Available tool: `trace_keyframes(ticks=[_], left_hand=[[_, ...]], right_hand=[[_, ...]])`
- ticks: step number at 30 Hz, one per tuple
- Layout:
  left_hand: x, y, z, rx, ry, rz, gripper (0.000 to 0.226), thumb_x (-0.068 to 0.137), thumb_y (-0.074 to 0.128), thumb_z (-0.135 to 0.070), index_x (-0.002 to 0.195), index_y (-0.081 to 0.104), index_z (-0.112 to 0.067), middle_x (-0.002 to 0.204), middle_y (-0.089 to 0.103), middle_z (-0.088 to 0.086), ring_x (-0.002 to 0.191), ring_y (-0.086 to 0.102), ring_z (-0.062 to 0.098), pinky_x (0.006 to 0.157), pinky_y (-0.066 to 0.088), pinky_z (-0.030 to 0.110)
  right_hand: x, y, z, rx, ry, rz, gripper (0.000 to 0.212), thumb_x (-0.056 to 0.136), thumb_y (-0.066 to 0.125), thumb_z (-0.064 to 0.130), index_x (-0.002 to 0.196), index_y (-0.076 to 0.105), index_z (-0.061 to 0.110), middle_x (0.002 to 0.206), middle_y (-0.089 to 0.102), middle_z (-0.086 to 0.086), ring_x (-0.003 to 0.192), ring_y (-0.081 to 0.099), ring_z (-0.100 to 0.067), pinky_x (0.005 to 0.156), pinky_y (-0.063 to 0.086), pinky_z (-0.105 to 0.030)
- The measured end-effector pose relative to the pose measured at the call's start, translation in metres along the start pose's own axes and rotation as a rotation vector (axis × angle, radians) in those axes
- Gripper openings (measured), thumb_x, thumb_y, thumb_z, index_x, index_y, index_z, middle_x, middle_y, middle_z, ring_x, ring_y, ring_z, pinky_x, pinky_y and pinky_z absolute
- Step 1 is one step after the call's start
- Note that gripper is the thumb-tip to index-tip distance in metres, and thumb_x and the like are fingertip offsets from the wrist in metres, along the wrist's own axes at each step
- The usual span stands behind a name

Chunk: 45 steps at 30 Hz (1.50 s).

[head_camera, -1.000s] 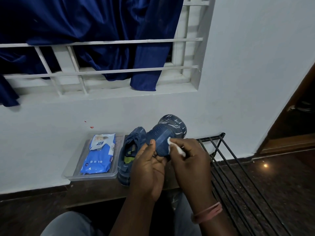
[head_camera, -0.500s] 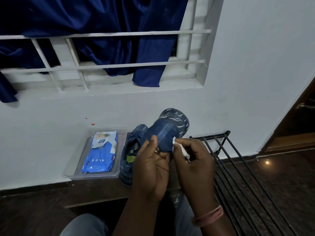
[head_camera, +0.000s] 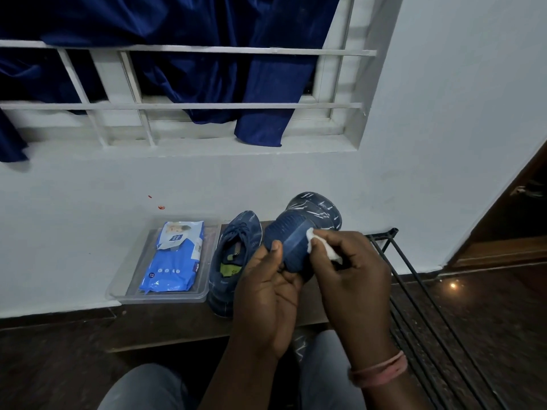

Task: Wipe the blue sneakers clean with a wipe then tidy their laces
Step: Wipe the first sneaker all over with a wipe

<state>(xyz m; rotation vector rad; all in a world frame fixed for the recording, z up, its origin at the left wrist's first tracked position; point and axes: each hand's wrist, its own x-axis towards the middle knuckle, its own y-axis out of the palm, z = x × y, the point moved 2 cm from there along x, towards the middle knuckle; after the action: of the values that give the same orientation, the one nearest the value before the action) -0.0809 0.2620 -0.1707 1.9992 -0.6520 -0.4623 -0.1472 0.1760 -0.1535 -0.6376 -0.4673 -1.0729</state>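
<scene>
My left hand (head_camera: 268, 294) grips a blue sneaker (head_camera: 299, 229) by its heel end, lifted above the bench with its patterned sole turned up and away from me. My right hand (head_camera: 346, 270) pinches a white wipe (head_camera: 318, 242) and presses it against the right side of that sneaker's heel. The second blue sneaker (head_camera: 233, 255) stands upright on the wooden bench just left of my hands, its opening and laces facing up. My left hand hides its near end.
A clear plastic tray (head_camera: 118, 291) on the bench holds a blue pack of wipes (head_camera: 174, 258). A black metal rack (head_camera: 414, 291) stands to the right. The white wall, the window grille and a blue curtain (head_camera: 207, 69) lie behind. My knees are at the bottom.
The wipe and my right hand have shifted slightly along the sneaker's heel. My left hand keeps its grip. The camera has tilted a little.
</scene>
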Motion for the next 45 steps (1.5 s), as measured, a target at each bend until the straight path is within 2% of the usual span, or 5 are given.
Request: trace_keyframes(ticks=[6,19,23,36,45], left_hand=[[-0.001,-0.009,0.001,0.063,-0.036,-0.024,0.032,0.103,0.047,-0.015,0.124,0.061,0.004,0.124,0.063,0.031,0.117,0.063,0.037,0.114,0.042,0.053],[-0.002,-0.001,-0.003,0.01,-0.024,-0.037,0.033,0.105,0.04,-0.011,0.127,0.056,0.008,0.123,0.067,0.031,0.109,0.071,0.032,0.096,0.058,0.04],[0.001,-0.006,-0.005,0.026,-0.027,-0.087,0.027,0.092,0.053,-0.012,0.114,0.061,0.0,0.106,0.07,0.024,0.092,0.073,0.024,0.082,0.06,0.033],[0.001,-0.009,0.008,0.023,-0.067,0.009,0.033,0.102,0.046,-0.009,0.127,0.055,0.01,0.122,0.065,0.034,0.106,0.07,0.036,0.088,0.06,0.042],[-0.004,0.01,0.017,0.18,-0.309,-0.005,0.067,0.1,0.041,-0.058,0.113,0.076,-0.002,0.117,0.074,0.021,0.107,0.073,0.029,0.102,0.052,0.044]], right_hand=[[-0.003,0.003,0.022,-0.052,-0.089,0.202,0.01,0.088,0.074,0.014,0.093,0.077,0.022,0.091,0.068,0.014,0.09,0.064,0.001,0.078,0.05,-0.017],[0.035,-0.002,0.026,-0.244,-0.132,0.27,0.01,0.086,0.071,0.012,0.086,0.075,0.021,0.084,0.066,0.008,0.081,0.059,-0.006,0.074,0.046,-0.025],[0.022,0.007,0.039,-0.259,-0.187,0.553,0.009,0.086,0.069,0.021,0.086,0.076,0.025,0.083,0.067,0.009,0.079,0.059,-0.005,0.07,0.045,-0.023],[0.038,-0.014,0.022,-0.287,-0.24,0.433,0.009,0.086,0.072,0.014,0.084,0.074,0.023,0.08,0.064,0.01,0.077,0.057,-0.005,0.07,0.045,-0.024],[0.0,-0.036,0.009,-0.329,-0.232,0.414,0.015,0.094,0.069,0.017,0.108,0.074,0.021,0.095,0.056,0.006,0.082,0.054,-0.003,0.07,0.041,-0.01]])
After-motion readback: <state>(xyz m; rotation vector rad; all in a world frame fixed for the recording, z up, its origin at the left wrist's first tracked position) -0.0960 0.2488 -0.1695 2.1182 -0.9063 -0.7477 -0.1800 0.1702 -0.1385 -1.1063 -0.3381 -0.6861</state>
